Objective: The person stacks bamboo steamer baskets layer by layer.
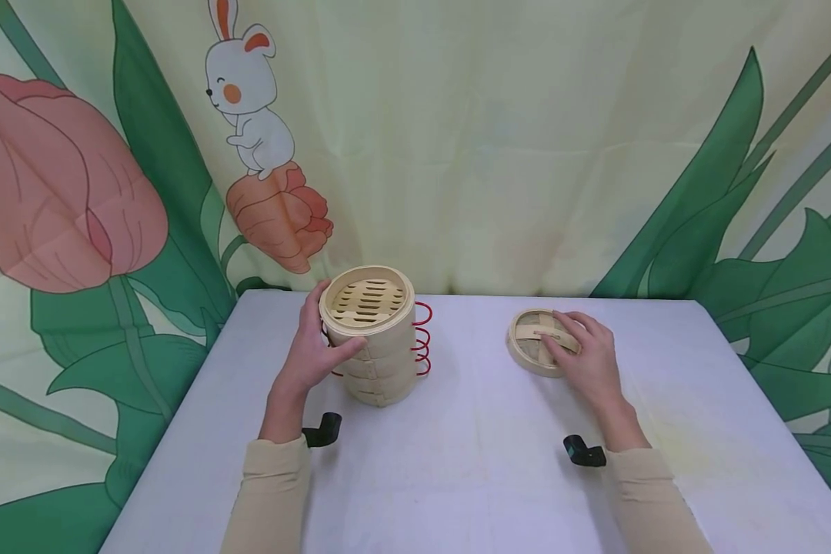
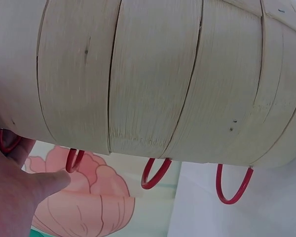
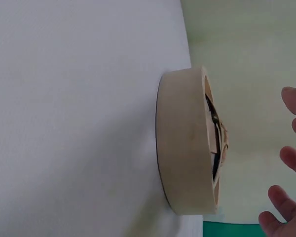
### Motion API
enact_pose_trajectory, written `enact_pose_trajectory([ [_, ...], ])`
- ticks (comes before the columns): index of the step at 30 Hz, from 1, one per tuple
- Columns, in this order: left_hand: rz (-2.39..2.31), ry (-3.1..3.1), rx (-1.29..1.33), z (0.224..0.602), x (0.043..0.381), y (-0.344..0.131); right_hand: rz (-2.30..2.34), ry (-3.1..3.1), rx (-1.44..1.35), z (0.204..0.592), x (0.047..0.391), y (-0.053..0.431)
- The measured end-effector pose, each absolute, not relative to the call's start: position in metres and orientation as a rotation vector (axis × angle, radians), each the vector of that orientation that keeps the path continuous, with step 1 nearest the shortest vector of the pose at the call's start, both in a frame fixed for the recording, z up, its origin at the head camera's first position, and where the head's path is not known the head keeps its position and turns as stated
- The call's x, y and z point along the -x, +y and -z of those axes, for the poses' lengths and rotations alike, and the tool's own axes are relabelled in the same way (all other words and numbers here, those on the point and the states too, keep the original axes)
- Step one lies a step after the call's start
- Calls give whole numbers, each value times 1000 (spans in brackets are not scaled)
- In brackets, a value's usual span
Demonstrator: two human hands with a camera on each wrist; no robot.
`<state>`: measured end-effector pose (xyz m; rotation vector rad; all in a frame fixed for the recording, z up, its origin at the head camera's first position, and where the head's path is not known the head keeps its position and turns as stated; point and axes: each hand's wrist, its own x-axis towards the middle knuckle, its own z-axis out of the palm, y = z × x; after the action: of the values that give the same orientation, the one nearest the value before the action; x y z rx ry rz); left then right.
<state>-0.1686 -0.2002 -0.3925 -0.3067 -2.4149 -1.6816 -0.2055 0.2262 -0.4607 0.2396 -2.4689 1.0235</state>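
A stack of several round bamboo steamer baskets (image 1: 381, 369) stands on the left of the table, its slatted top tier uncovered. Red loop handles (image 2: 230, 185) stick out along its sides. My left hand (image 1: 316, 342) grips the upper part of the stack from the left, the thumb across the front and the other fingers mostly hidden. Apart on the right lies the woven bamboo lid (image 1: 529, 358), with a strap handle on top. Over this lid hovers my right hand (image 1: 585, 354); in the right wrist view its spread fingers (image 3: 292, 160) are clear of the lid and hold nothing.
A white cloth covers the table (image 1: 485, 462). Behind it hangs a curtain (image 1: 498, 154) printed with a rabbit, a carrot and tulips. Black camera mounts (image 1: 585, 452) project from both wrists.
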Motion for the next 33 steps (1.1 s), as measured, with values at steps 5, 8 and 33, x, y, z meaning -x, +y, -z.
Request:
enact_pose_trajectory([
  [5, 1681, -2409, 318, 393, 170, -199, -1010, -2490, -284, 471, 212, 234],
  [8, 1683, -2404, 320, 393, 171, -199, -1028, -2523, -303, 477, 214, 237],
  [33, 1715, -2407, 287, 395, 169, -200, -1000, -2618, -367, 494, 230, 248],
])
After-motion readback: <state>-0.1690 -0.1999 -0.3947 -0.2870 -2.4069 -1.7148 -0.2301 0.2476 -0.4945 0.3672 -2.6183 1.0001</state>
